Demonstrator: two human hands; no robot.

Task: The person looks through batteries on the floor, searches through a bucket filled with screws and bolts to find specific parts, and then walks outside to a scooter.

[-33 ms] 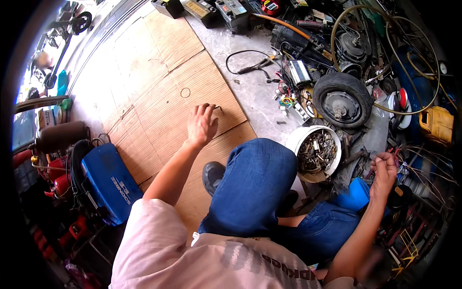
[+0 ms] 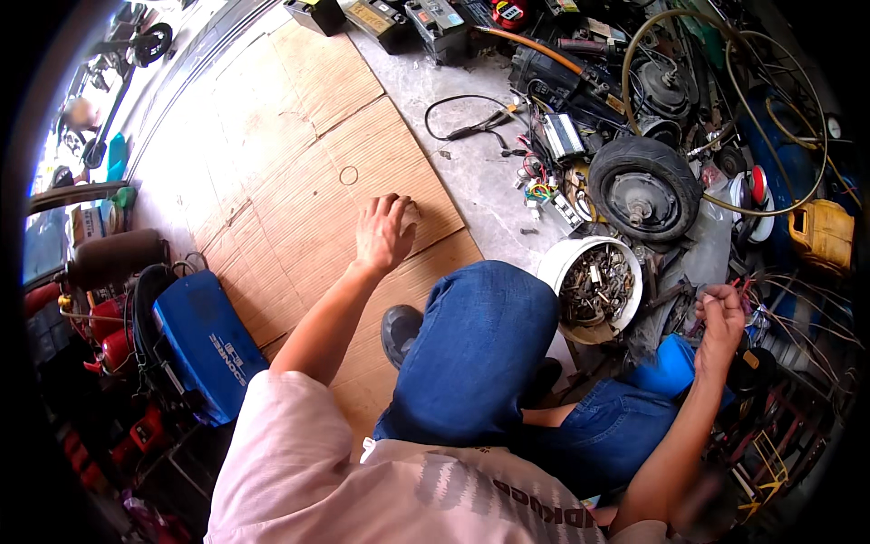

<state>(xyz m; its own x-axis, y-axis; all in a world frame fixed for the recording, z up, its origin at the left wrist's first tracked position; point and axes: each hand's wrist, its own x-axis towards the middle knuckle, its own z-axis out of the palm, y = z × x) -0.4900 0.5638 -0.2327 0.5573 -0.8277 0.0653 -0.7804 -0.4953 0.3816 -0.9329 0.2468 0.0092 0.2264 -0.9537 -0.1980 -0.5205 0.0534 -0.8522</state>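
My left hand reaches over the brown cardboard sheet, its fingers bent, a little apart and close to the surface. Whether a small thing lies under the fingertips I cannot tell. A thin dark ring lies on the cardboard just beyond that hand. On the right my right hand is raised with its fingers pinched together; what they hold, if anything, is too small to make out. Between my knee and that hand stands a white bucket full of small metal parts.
A black-tyred wheel, a silver-topped electrical box and tangled wires crowd the right. Several batteries line the back. At left stands a blue case. A yellow jug sits far right, near coiled hose.
My left hand has shifted very slightly, and a small dark mark by its fingertips is now hidden. My right hand has moved a touch to the left, still pinched.
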